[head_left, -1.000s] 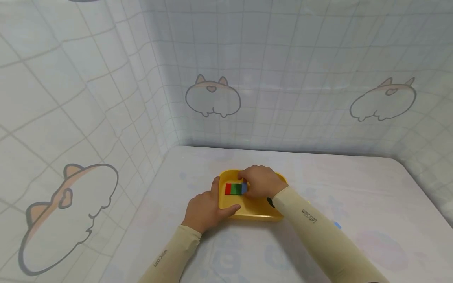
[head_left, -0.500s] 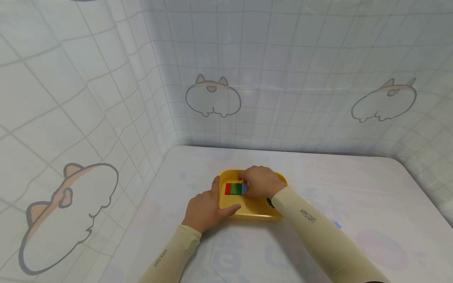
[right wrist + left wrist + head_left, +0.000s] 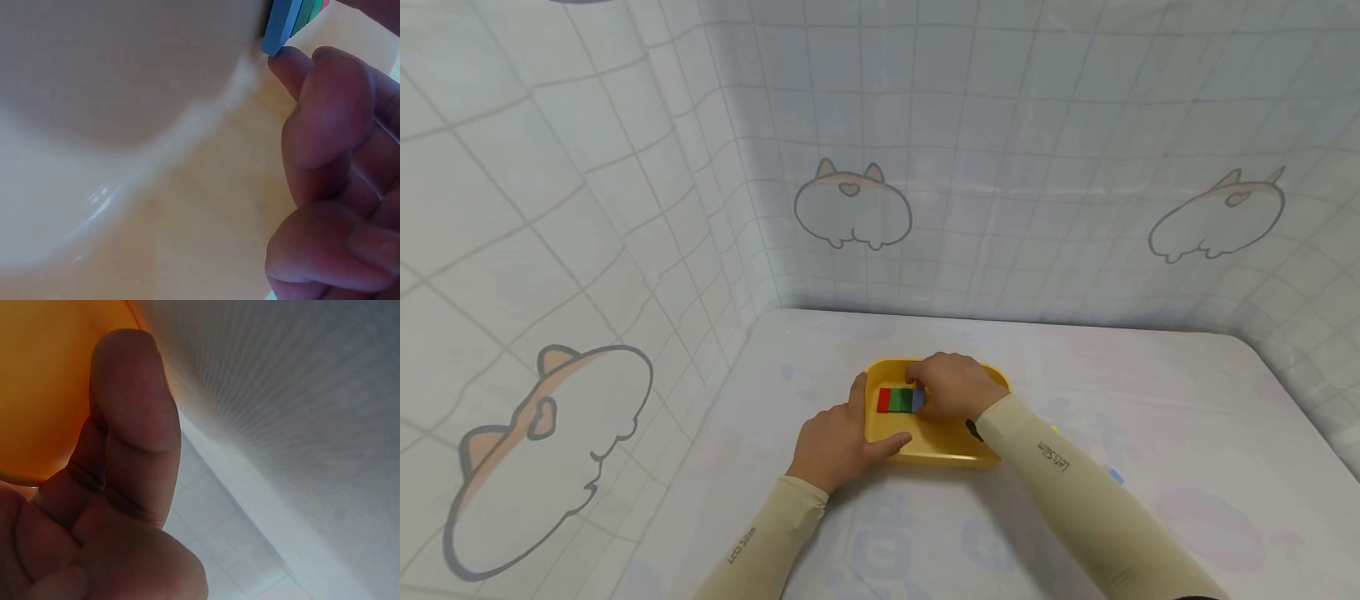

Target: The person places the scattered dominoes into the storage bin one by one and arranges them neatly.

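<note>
A shallow yellow tray [image 3: 955, 460] sits on the table. Inside it, a red block [image 3: 883, 400], a green block [image 3: 896, 401], a darker green one [image 3: 907, 401] and a blue block [image 3: 918, 399] form a row, side by side. My right hand [image 3: 958, 385] reaches into the tray and pinches the blue block at the row's right end; in the right wrist view a fingertip meets that blue block's [image 3: 281, 28] lower corner. My left hand [image 3: 831, 446] holds the tray's near-left corner, index finger along the left rim, thumb over the front rim. Bent fingers [image 3: 134, 394] touch the tray's outside.
A dark piece [image 3: 973, 430] shows in the tray beside the right wrist, partly hidden by the sleeve. Right of the forearm lie a small blue piece [image 3: 1115, 476] and a yellow bit [image 3: 1055, 429]. White gridded cloth [image 3: 1000, 167] hangs behind the table and at both sides.
</note>
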Tool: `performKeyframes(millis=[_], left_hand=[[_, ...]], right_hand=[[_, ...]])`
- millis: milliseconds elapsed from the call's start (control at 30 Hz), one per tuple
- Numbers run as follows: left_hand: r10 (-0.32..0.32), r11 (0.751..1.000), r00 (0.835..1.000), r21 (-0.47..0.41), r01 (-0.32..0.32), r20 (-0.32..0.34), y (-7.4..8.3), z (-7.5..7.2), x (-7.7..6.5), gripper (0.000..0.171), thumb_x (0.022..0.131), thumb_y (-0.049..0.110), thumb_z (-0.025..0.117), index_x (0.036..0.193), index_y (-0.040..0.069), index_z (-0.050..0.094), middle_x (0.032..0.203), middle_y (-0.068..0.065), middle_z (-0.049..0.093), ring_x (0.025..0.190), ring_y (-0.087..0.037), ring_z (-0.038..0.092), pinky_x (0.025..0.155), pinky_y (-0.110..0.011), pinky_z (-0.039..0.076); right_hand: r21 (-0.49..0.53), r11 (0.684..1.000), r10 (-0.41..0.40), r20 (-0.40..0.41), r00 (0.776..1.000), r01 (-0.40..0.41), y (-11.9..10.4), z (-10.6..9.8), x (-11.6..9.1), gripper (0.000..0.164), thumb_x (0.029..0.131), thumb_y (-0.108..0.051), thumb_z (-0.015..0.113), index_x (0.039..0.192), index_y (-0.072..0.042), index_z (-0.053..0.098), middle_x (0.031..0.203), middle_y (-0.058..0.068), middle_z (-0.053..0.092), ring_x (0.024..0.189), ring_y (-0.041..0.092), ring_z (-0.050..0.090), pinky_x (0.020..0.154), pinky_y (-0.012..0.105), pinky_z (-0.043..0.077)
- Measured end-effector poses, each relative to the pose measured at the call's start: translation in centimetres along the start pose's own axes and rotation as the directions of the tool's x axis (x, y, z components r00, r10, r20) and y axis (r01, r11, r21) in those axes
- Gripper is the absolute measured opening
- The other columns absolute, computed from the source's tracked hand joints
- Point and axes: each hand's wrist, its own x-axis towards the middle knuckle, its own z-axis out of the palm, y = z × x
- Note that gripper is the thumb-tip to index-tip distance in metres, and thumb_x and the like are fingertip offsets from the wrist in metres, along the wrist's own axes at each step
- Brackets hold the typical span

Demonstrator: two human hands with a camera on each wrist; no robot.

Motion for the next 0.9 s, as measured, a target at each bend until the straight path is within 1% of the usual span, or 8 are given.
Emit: performKeyframes(millis=[500,667,767,900], left_hand=[[0.002,1.000,1.000,0.002,-0.002,-0.004,0.2,0.0,0.1,0.131,0.075,0.103,0.038,0.161,0.005,0.030,0.057,0.003,0.049,0.044,-0.016,0.046,0.041,-0.033,0.038],[-0.006,1.000,1.000,0.004,0.006,-0.004,0.3,-0.1,0.0,0.131,0.074,0.104,0.037,0.161,0.006,0.030,0.057,0.003,0.049,0.044,-0.016,0.046,0.041,-0.034,0.037],[-0.012,1.000,1.000,0.001,0.012,-0.002,0.3,-0.1,0.0,0.131,0.074,0.104,0.037,0.161,0.006,0.030,0.057,0.003,0.049,0.043,-0.016,0.046,0.040,-0.034,0.037],[-0.015,1.000,1.000,0.003,0.015,0.007,0.3,-0.3,-0.2,0.131,0.075,0.103,0.038,0.161,0.006,0.030,0.057,0.003,0.049,0.044,-0.016,0.046,0.040,-0.034,0.037]], right_hand=[[0.005,1.000,-0.011,-0.010,1.000,0.011,0.3,-0.1,-0.1,0.043,0.085,-0.033,0.089,0.124,-0.020,0.074,0.103,-0.009,0.074,0.088,0.012,0.062,0.086,0.039,0.055],[0.015,1.000,-0.015,-0.008,1.000,0.015,0.3,-0.2,-0.4,0.043,0.086,-0.033,0.087,0.125,-0.020,0.074,0.104,-0.009,0.073,0.087,0.013,0.061,0.086,0.039,0.054],[0.034,0.999,-0.010,0.000,1.000,0.010,0.4,-0.4,-0.7,0.045,0.086,-0.030,0.085,0.129,-0.021,0.073,0.107,-0.009,0.074,0.090,0.014,0.063,0.088,0.041,0.054],[0.053,0.998,0.014,0.010,1.000,-0.015,0.7,-1.1,-1.4,0.050,0.086,-0.027,0.082,0.135,-0.022,0.071,0.115,-0.009,0.074,0.099,0.015,0.063,0.091,0.043,0.053]])
